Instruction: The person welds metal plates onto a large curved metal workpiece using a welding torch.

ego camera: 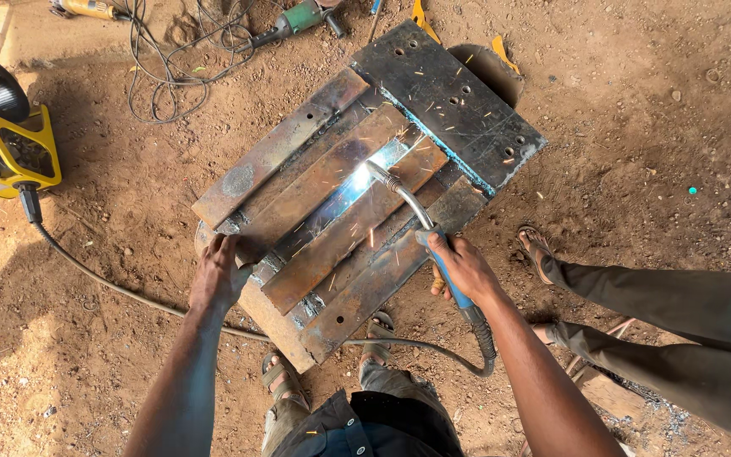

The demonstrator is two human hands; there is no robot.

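My right hand grips the blue handle of a welding torch. Its curved metal neck reaches up and left to a bright white arc on a stack of rusty steel bars. Sparks scatter over the bars and over the dark drilled plate behind them. My left hand rests flat on the near left end of the stack, fingers spread on the metal. The torch cable loops below my right wrist.
A yellow welding machine stands at the left, its hose trailing across the dirt. An angle grinder and tangled cords lie at the top. Another person's legs and sandalled foot are at the right. My own sandalled feet are below the bars.
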